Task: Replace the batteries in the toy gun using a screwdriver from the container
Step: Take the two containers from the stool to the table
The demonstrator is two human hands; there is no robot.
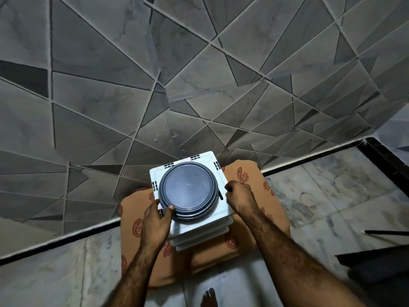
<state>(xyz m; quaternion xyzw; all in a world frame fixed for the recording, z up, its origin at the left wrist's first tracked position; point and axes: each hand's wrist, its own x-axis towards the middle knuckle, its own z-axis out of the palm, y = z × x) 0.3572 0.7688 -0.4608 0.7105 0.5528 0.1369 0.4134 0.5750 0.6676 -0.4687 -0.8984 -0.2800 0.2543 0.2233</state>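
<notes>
While the round grey container (188,191) stands on a white square stool (224,209) over an orange cushion (254,180), the left hand (155,220) holds its rim between thumb and fingers. The right hand (240,196) is curled at the stool's right edge, beside 1 thin black stick (220,194); if it grips something, I cannot tell.

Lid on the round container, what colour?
Dark blue-grey; the round lid shows best in the head view.
</notes>
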